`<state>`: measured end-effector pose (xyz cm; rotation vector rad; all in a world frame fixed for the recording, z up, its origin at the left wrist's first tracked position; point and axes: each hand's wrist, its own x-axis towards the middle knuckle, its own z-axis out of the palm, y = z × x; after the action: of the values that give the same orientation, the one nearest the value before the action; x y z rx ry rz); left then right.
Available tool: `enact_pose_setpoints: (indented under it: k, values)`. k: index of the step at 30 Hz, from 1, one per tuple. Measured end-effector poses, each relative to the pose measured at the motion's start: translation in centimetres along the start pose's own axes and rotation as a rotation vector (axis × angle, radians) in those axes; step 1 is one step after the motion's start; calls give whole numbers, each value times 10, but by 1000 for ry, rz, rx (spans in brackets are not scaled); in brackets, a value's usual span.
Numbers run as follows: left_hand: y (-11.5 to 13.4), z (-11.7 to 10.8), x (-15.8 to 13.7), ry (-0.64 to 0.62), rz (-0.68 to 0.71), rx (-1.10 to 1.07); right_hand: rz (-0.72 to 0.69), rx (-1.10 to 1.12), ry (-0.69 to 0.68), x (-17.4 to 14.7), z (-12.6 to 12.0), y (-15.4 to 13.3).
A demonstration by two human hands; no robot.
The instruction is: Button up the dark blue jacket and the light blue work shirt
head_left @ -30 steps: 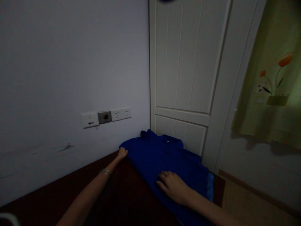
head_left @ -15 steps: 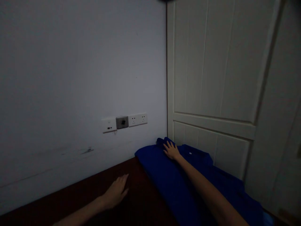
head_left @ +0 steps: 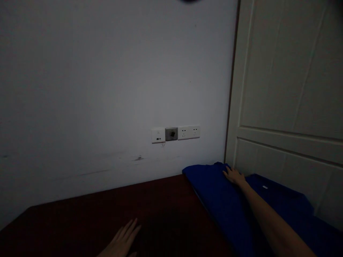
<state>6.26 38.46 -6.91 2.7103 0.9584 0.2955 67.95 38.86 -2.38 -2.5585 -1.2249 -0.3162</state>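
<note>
A blue garment (head_left: 222,200) lies spread along the right side of a dark red-brown table (head_left: 80,221), its far end near the wall corner. My right hand (head_left: 233,175) rests flat on the garment's far end, fingers spread, arm stretched across the cloth. Flat on the bare tabletop at the lower middle lies my left hand (head_left: 122,241), fingers apart, holding nothing, well left of the garment.
A pale wall (head_left: 107,78) backs the table, with a row of sockets and a grey switch (head_left: 175,134) just above the tabletop. A white panelled door (head_left: 289,107) stands at the right, right behind the garment.
The view has swung left. My right hand slid from the garment's middle to its far end. My left hand let go of the garment's left corner and drew back onto the table.
</note>
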Motion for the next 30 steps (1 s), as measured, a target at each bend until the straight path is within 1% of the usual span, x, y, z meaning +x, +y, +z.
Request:
enact_pose_setpoints:
  k: [2,4,6,8,12,15,18,20,22,24,27,30]
  values:
    - [0,-3,-10,-5,-41,1,-16,0,102,-1,-3,-16]
    - [1,-5,-18,-21,-88,23,-77,0,186,-7,-9,-38]
    - [3,-6,-23,-23,-127,74,-167,0,233,-20,-15,-64]
    - [6,-6,-24,-8,-158,141,-273,2,243,-40,-21,-93]
    - [13,-7,-20,22,-261,215,-482,45,212,-93,-27,-151]
    - [12,-5,-12,65,-276,229,-602,101,155,-144,-24,-192]
    - [8,4,-5,58,-328,196,-677,146,63,-202,-15,-230]
    - [6,13,-2,84,-377,195,-734,164,-41,-241,-7,-252]
    - [7,22,0,116,-391,215,-778,181,-152,-278,0,-269]
    - [8,29,0,148,-394,253,-809,217,-201,-310,5,-283]
    - [9,36,-1,189,-395,289,-860,266,-186,-346,9,-295]
    - [8,39,-4,241,-384,308,-884,287,-122,-366,13,-300]
